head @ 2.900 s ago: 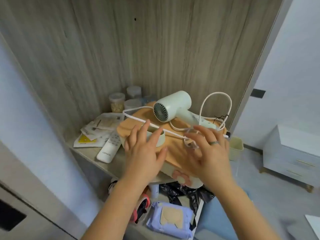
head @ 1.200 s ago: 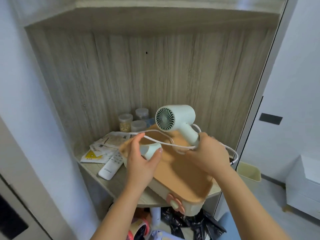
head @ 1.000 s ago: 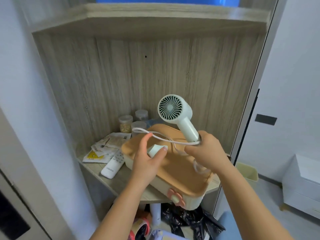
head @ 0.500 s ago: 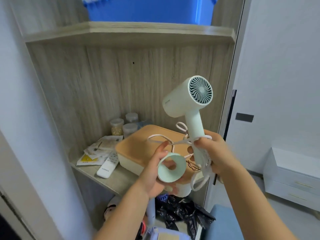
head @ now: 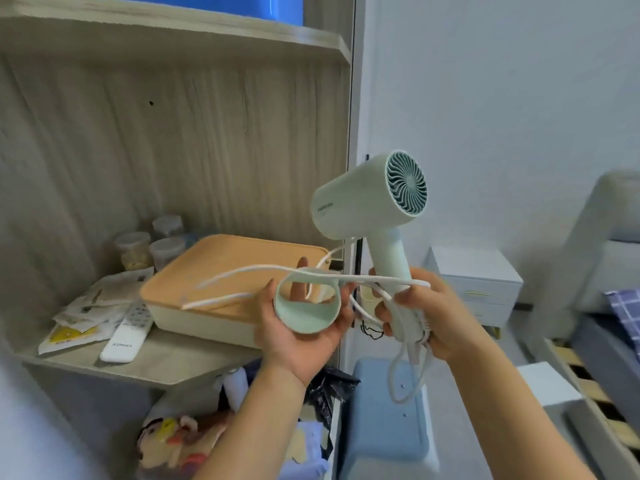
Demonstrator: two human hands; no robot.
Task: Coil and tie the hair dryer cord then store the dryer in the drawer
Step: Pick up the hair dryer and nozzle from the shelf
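The right hand [head: 427, 315] grips the light-looking, rigid dryer [head: 370, 199] upright by its handle beside the shelf [head: 173, 358], pinning floppy cord [head: 242, 270] loops, while the left hand [head: 301, 341] holds the nozzle [head: 306, 315]; that slack cord looks best gathered close to the handle.

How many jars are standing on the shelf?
3 jars, all at the back of the shelf, left of the box: one leftmost, one farther back, one nearest the box. The box may hide more.
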